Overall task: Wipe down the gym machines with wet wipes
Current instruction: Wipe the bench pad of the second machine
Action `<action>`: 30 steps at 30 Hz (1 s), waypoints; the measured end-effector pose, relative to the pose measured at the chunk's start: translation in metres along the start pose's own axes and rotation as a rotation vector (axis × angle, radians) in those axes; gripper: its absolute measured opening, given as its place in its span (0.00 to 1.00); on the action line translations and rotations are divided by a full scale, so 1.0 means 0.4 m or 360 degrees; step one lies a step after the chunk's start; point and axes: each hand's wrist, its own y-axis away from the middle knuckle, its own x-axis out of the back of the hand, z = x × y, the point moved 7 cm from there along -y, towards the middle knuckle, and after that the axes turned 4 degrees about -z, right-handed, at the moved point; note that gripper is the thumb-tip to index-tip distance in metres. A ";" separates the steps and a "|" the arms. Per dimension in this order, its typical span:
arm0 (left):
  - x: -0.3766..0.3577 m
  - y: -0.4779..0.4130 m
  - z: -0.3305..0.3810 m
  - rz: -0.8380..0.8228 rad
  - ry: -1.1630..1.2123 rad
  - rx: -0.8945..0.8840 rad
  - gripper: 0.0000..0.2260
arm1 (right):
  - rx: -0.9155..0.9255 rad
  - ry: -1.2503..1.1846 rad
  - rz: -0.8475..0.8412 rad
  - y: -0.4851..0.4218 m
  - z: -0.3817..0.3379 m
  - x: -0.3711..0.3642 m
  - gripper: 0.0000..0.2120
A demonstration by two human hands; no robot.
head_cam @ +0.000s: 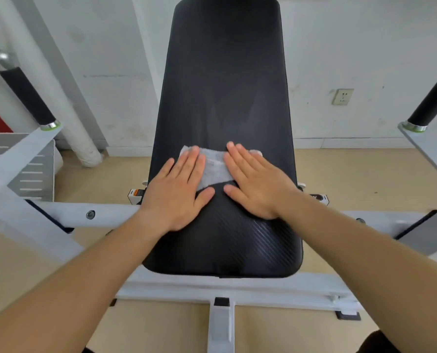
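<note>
Wipe (213, 166) spread flat on the black pad (225, 80) of a gym machine, head view. The wipe, pale grey and thin, lies across the lower middle of the sloping pad, pinned under the fingers of both hands.

Left hand (179, 192): palm down, fingers straight and close together, fingertips on the wipe's left part, thumb stretched toward the centre and resting on bare pad. Right hand (255, 182): the same posture mirrored, with fingers straight over the wipe's right part and thumb out on the pad. Neither hand curls round or pinches anything; the sheet is held by downward pressure alone.

Flat palms are probably chosen because they hold the thin sheet open to its full width, so that one pass covers a broad band. Two hands side by side should also stop it bunching or rolling.

Faint dull streaks show on the pad above the hands; whether they are moisture cannot be told. The ribbed near end of the pad, below the wrists, lies outside the wipe.

Surroundings: white frame (105, 215); black-sleeved handle (26, 95) at left, second handle (431, 98) at right; wall socket (342, 96) behind. Judged stage: pad being wiped, frame and handles not yet done.
</note>
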 end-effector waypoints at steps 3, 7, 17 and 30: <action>0.031 -0.104 -0.054 -0.0083 0.0063 0.0080 0.36 | -0.0124 -0.0077 -0.0054 -0.114 0.043 0.052 0.35; 0.029 -0.107 -0.058 -0.0096 0.0149 0.0075 0.37 | -0.0125 -0.0074 -0.0054 -0.144 0.020 0.058 0.36; -0.095 0.294 -0.005 -0.0105 0.0092 -0.0126 0.33 | 0.0353 -0.0043 -0.0020 0.149 -0.223 -0.071 0.33; 0.037 -0.220 -0.206 0.0030 0.0215 0.0120 0.26 | 0.0016 0.0063 0.0115 -0.270 0.081 0.111 0.36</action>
